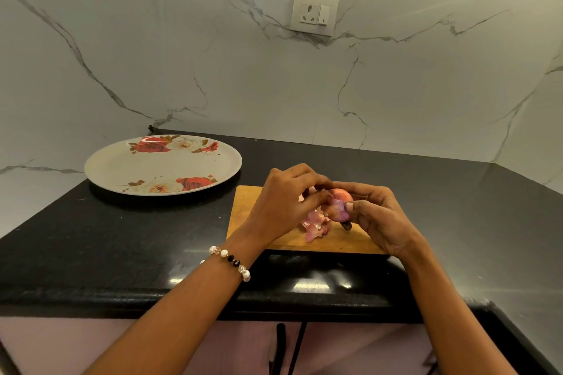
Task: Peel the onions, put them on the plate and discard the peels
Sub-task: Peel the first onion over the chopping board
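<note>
right now the right hand [379, 216] has its grip closed around a small reddish onion [339, 204], thumb pressed on the near side and fingers curled behind it. the left hand [285, 205] meets it from 9 o'clock, its grip pinching at the onion's skin with curled fingertips [323, 198]. both hands hold the onion just above a wooden cutting board [243, 210]. loose pink peels [315, 224] lie on the board directly beneath the hands, at 6 o'clock from the onion. a beaded bracelet [231, 260] circles the left wrist. the board sits on a black table [122, 240]. toward 10 o'clock from the board, well apart from it, a round white plate [106, 166] with red rose prints rests on the table, part of it overhanging the table's far left corner. behind everything stands a white marble wall [182, 70] carrying a power socket [313, 13] at 12 o'clock.
</note>
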